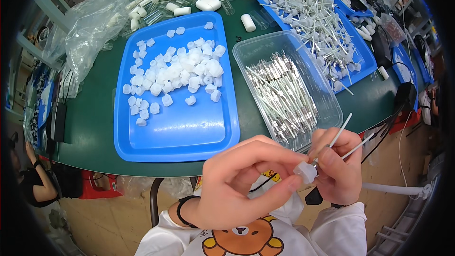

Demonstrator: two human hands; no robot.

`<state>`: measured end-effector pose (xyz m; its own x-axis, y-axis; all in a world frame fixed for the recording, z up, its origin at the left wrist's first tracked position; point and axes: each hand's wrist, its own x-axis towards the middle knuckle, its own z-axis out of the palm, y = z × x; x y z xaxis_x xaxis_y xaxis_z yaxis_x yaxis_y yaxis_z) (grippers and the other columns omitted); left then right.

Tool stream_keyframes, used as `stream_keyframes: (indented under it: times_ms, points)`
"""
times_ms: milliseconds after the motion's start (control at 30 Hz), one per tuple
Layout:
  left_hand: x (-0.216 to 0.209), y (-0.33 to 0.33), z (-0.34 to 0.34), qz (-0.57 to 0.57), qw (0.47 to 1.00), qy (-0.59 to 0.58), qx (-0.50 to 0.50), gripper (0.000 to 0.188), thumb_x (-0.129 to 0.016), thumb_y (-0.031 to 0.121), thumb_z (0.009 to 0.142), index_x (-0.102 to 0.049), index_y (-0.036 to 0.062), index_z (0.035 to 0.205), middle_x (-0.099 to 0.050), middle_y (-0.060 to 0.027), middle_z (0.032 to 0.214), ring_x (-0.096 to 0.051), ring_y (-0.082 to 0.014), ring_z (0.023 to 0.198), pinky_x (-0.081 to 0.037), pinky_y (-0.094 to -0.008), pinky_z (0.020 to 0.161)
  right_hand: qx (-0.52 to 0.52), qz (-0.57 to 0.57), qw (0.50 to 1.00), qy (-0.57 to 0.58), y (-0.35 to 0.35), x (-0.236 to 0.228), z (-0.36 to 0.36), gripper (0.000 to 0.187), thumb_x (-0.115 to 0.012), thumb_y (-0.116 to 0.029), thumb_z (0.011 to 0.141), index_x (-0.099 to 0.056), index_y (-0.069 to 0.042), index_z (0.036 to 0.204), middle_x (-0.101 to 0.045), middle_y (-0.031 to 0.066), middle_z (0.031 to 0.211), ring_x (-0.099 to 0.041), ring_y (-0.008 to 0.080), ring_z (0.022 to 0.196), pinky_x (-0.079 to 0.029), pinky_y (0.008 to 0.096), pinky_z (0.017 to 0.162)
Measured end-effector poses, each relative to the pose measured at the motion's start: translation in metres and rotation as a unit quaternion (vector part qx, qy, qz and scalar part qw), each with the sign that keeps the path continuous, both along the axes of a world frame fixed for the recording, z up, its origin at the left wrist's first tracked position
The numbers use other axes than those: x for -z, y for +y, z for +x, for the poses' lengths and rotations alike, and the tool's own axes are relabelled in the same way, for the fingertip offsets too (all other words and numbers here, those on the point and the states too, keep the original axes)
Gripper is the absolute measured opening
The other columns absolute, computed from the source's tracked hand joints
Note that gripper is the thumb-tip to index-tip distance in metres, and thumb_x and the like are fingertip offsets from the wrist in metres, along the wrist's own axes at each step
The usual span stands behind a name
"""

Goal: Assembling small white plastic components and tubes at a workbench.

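Near the table's front edge, my left hand [246, 175] pinches a translucent white plastic cap [305, 172] between thumb and fingertips. My right hand [339, 173] is closed on thin pale rods [342, 130]; two ends stick out past its fingers. One rod's metal end meets the cap, though the fingers partly cover the joint. Just beyond my hands, a clear plastic box [329, 102] holds many similar rods [284, 97] with metal ends. To its left is a blue tray [177, 132] with a heap of the same white caps [182, 68].
At the far right, another blue tray [369, 61] carries rods with caps on them [313, 23]. Glass tubes [194, 0] and white cylinders [248, 22] lie at the back of the green table [90, 135]. A plastic bag [85, 42] and another person's arm [43, 178] are at left.
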<state>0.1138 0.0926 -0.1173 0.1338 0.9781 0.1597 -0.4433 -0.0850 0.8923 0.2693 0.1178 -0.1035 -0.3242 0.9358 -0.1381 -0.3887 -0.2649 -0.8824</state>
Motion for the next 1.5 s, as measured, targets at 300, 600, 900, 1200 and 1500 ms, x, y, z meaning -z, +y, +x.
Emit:
stream_keyframes:
  times_ms: [300, 600, 900, 1200, 1500]
  points:
    - [0.002, 0.0, 0.005, -0.053, 0.992, -0.108, 0.021, 0.019, -0.054, -0.007, 0.068, -0.052, -0.0047, 0.087, -0.052, -0.0142, 0.086, -0.05, -0.0132, 0.075, -0.04, -0.0233, 0.068, 0.013, 0.021, 1.0, -0.006, -0.002, 0.001, -0.001, 0.006, -0.057, 0.0, 0.072, -0.056, 0.006, 0.074, -0.051, 0.0056, 0.062, -0.042, 0.0038, 0.048, -0.029, 0.0172, 0.04]
    - [0.004, -0.001, 0.012, -0.067, 0.984, -0.162, 0.013, 0.018, -0.052, -0.01, 0.068, -0.052, -0.0046, 0.085, -0.05, -0.0133, 0.085, -0.05, -0.014, 0.076, -0.04, -0.0241, 0.068, 0.033, 0.052, 0.998, -0.011, -0.003, 0.002, -0.002, 0.008, -0.057, -0.001, 0.072, -0.056, 0.007, 0.073, -0.051, 0.0055, 0.062, -0.042, 0.0042, 0.048, -0.03, 0.0172, 0.04]
    - [0.015, 0.001, 0.002, 0.017, 0.987, -0.143, 0.076, 0.02, -0.05, -0.015, 0.071, -0.052, -0.0087, 0.09, -0.047, -0.0118, 0.09, -0.049, -0.0138, 0.084, -0.04, -0.0239, 0.075, 0.016, 0.041, 0.999, -0.031, -0.005, -0.001, -0.002, 0.008, -0.058, 0.0, 0.071, -0.057, 0.007, 0.074, -0.052, 0.0063, 0.062, -0.043, 0.004, 0.048, -0.031, 0.0173, 0.041]
    - [0.008, 0.003, -0.004, -0.006, 0.995, -0.085, 0.053, 0.009, -0.057, -0.009, 0.065, -0.054, -0.0041, 0.073, -0.052, -0.0147, 0.077, -0.054, -0.0196, 0.072, -0.043, -0.0288, 0.067, -0.008, 0.022, 1.0, -0.013, -0.006, 0.003, -0.001, 0.005, -0.059, 0.001, 0.07, -0.058, 0.006, 0.073, -0.053, 0.0061, 0.062, -0.044, 0.0036, 0.049, -0.03, 0.0161, 0.041]
    - [0.007, 0.003, -0.005, 0.023, 1.0, -0.021, 0.006, 0.012, -0.059, -0.01, 0.063, -0.057, -0.0057, 0.074, -0.055, -0.0163, 0.077, -0.055, -0.0194, 0.07, -0.044, -0.0271, 0.064, -0.016, -0.06, 0.998, 0.017, -0.003, -0.003, -0.001, 0.005, -0.059, 0.0, 0.071, -0.058, 0.005, 0.071, -0.051, 0.0029, 0.058, -0.041, 0.0022, 0.046, -0.028, 0.0166, 0.041]
